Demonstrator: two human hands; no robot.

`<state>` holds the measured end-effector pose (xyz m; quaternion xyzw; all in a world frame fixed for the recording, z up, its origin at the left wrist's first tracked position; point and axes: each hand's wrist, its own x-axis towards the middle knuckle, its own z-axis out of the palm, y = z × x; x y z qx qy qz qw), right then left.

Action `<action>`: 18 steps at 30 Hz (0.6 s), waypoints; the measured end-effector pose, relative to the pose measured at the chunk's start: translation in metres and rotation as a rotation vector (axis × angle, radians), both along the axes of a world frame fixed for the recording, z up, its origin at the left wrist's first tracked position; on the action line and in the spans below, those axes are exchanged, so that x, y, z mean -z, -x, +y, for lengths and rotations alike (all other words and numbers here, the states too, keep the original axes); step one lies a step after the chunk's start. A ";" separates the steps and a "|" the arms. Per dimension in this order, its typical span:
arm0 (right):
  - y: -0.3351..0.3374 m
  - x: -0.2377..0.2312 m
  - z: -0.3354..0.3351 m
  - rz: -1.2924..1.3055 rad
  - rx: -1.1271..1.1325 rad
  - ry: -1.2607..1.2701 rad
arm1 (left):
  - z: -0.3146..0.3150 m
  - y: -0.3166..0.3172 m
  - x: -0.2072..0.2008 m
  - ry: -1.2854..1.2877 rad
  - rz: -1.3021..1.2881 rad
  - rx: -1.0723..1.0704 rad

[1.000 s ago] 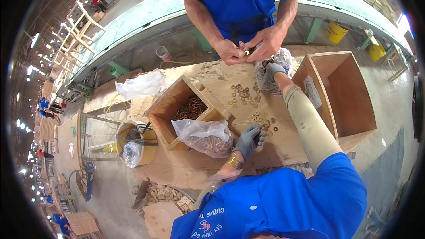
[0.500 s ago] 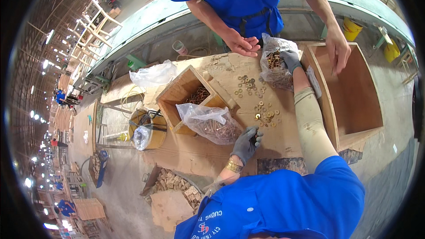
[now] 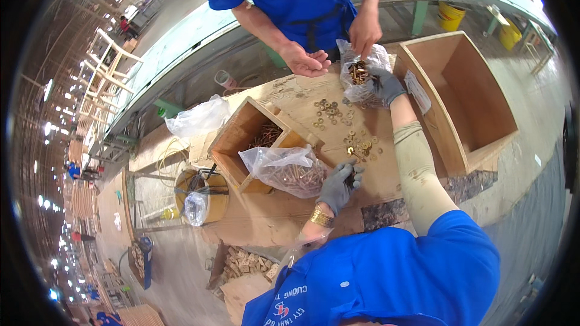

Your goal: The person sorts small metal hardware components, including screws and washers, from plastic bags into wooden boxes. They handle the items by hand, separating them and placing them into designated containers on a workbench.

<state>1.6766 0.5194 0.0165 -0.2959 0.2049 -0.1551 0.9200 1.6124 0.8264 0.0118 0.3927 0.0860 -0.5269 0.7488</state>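
Note:
My right hand [image 3: 388, 86], in a grey glove, grips the near right side of a clear plastic bag [image 3: 364, 92] of brass-coloured screws; its fingertips are partly hidden at the opening. Curled fingers close my left hand [image 3: 338, 188], also gloved, around something small and dark that I cannot make out. Loose round washers [image 3: 360, 145] lie in two groups on the cardboard-covered table [image 3: 290, 92]. Beside my left hand, a second plastic bag [image 3: 287, 172], full of long screws, rests against a wooden box [image 3: 232, 139] with more screws inside.
Across the table, a co-worker in blue dips one hand [image 3: 364, 31] into the screw bag and holds the other hand [image 3: 307, 60] palm up. A large wooden box [image 3: 462, 93] stands at the right. An empty-looking plastic bag [image 3: 199, 116] and a yellow bucket [image 3: 211, 202] are at left.
The co-worker's hand has moved from the large box to the screw bag. My right hand stays at the bag, its fingers closer to the opening. My left hand has shifted slightly toward the washers.

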 end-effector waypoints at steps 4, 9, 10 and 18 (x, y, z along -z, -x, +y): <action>0.037 -0.005 0.043 0.003 -0.093 -0.009 | -0.006 -0.021 0.000 0.059 -0.157 0.042; 0.134 0.015 0.098 -0.002 -0.053 -0.244 | -0.028 -0.034 0.007 0.050 -0.145 0.117; 0.153 0.022 0.109 0.003 -0.048 -0.270 | -0.030 -0.034 0.013 0.062 -0.128 0.126; 0.245 0.016 0.143 -0.051 0.091 -0.290 | -0.057 -0.005 0.000 0.030 -0.297 0.339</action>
